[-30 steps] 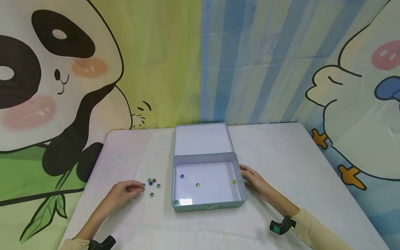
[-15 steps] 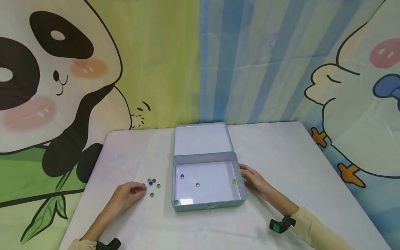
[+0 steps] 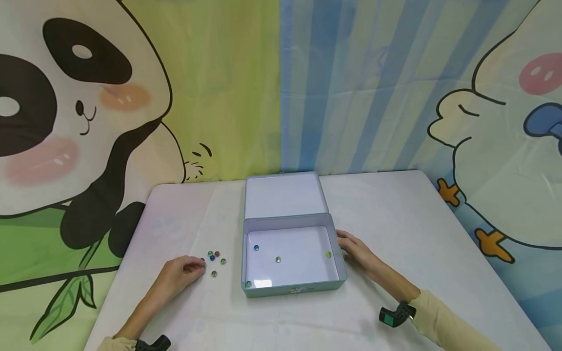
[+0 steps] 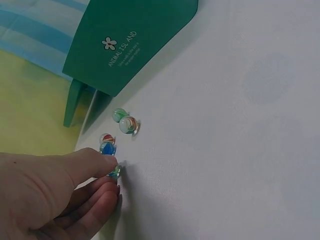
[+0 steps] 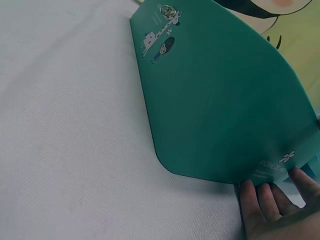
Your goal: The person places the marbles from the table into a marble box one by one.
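My left hand (image 3: pixel 179 274) pinches a green marble (image 4: pixel 116 171) between thumb and fingers, low over the white table. Close to its fingertips lie several loose glass marbles, among them a blue one (image 4: pixel 107 148), a red-streaked one (image 4: pixel 106 138) and a clear one with brown swirls (image 4: pixel 128 125). A green metal box (image 3: pixel 295 291) stands at the middle with its lid (image 3: pixel 286 197) tipped back. Inside are blue (image 3: pixel 256 247), yellow-green (image 3: pixel 328 254) and other marbles. My right hand (image 3: pixel 357 252) rests its extended fingertips against the box's right wall, as the right wrist view shows.
The box's latch (image 3: pixel 295 290) faces me. A white cloth covers the table (image 3: pixel 386 204). Behind it hangs a curtain (image 3: pixel 351 87) with cartoon animals. Both wrists wear black bands, the right one (image 3: pixel 397 315) with a green face.
My left hand has shifted slightly to the right with the green marble in its fingers. The right hand, the box and the marbles in it stay where they were.
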Motion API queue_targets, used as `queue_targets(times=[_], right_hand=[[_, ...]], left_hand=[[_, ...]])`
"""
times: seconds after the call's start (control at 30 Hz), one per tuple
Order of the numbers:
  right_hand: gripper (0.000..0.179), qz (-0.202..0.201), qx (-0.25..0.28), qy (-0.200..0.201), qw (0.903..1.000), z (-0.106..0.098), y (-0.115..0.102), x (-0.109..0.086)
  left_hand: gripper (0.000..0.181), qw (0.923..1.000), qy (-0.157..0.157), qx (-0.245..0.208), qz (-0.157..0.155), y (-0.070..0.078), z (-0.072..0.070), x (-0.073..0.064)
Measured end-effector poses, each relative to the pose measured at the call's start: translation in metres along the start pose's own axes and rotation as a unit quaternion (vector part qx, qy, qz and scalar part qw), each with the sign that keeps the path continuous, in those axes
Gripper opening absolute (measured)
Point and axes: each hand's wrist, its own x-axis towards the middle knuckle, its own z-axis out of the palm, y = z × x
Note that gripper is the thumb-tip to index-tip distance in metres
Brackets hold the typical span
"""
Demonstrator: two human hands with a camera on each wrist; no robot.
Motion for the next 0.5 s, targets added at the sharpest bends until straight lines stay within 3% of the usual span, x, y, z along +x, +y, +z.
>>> queue_targets(times=[0.3, 0.5], right_hand=[[0.067, 0.001, 0.000, -0.002, 1.0000, 0.000, -0.001, 0.000], [0.066, 0.000, 0.005, -0.001, 1.0000, 0.000, -0.002, -0.002]], left_hand=[[0.014, 0.9991, -0.007, -0.038, -0.016, 0.002, -0.014, -0.001], [0.024, 0.9909, -0.037, -0.128, -0.021, 0.008, -0.016, 0.000]])
